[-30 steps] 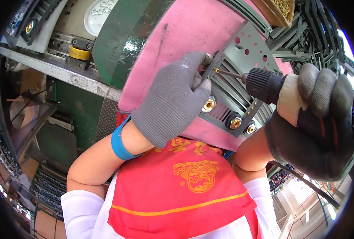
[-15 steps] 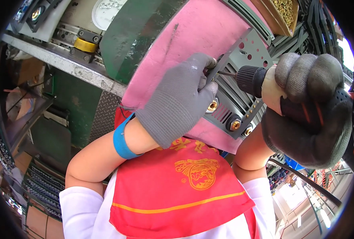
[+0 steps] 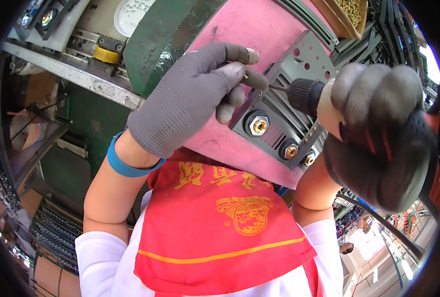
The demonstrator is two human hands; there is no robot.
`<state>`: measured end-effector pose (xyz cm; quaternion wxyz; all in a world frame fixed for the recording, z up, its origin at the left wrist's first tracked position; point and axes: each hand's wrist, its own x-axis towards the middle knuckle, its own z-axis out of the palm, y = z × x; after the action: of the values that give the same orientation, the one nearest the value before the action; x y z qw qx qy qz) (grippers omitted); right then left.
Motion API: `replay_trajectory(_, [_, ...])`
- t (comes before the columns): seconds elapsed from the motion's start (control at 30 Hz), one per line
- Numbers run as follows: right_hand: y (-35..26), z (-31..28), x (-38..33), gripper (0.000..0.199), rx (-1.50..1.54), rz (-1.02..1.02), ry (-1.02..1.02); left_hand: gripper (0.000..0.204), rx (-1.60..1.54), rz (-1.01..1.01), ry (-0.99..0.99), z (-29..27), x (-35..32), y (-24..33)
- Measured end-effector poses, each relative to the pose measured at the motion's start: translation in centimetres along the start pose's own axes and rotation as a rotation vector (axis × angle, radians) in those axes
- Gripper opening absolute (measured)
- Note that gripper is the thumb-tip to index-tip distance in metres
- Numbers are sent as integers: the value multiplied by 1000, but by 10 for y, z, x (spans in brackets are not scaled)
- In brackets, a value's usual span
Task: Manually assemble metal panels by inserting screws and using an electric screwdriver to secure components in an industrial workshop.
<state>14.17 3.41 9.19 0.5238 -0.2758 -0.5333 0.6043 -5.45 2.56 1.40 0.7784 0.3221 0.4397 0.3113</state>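
Observation:
My left hand (image 3: 188, 89), in a grey work glove, has come off the metal part and pinches a small brass screw (image 3: 245, 76) between thumb and fingers. In my gloved right hand (image 3: 378, 114) is a power screwdriver (image 3: 304, 96) with a ribbed black nose. Its thin bit points left, its tip close to my left fingertips. Below and behind the bit lies a dark grey metal bracket (image 3: 274, 133) with round holes, slots and several brass fittings with hex nuts (image 3: 257, 124). The bit's very tip is hard to make out against the glove.
A pink pad (image 3: 240, 27) covers the bench under the bracket. At the top right stands a box of small brass screws (image 3: 351, 12) beside stacked dark metal strips (image 3: 396, 37). A green sheet (image 3: 168, 42), a yellow-banded fixture (image 3: 106, 54) and a white dish (image 3: 131, 15) are at upper left.
My left hand has moved left and up, away from the bracket's edge, and the brass screw now shows in its fingers. The right hand with the screwdriver has shifted slightly left.

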Motion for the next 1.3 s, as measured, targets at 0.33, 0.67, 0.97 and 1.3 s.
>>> replay_trajectory(0.33, [-31, -10, -11, 33, -88, -165, -35, 35, -134, -185, -106, 6, 4, 7])
replay_trajectory(0.67, [-24, 5, -3, 25, -113, -330, 146, 52, -288, -199, -200, 9, 6, 3])
replay_trajectory(0.97, [-26, 4, -6, 19, -130, -469, 315, 55, -234, -110, -98, 17, 6, 1])
replay_trajectory(1.3, [-27, 8, -11, 26, -981, -431, 406, 45, 351, 278, 95, 12, 13, -12])
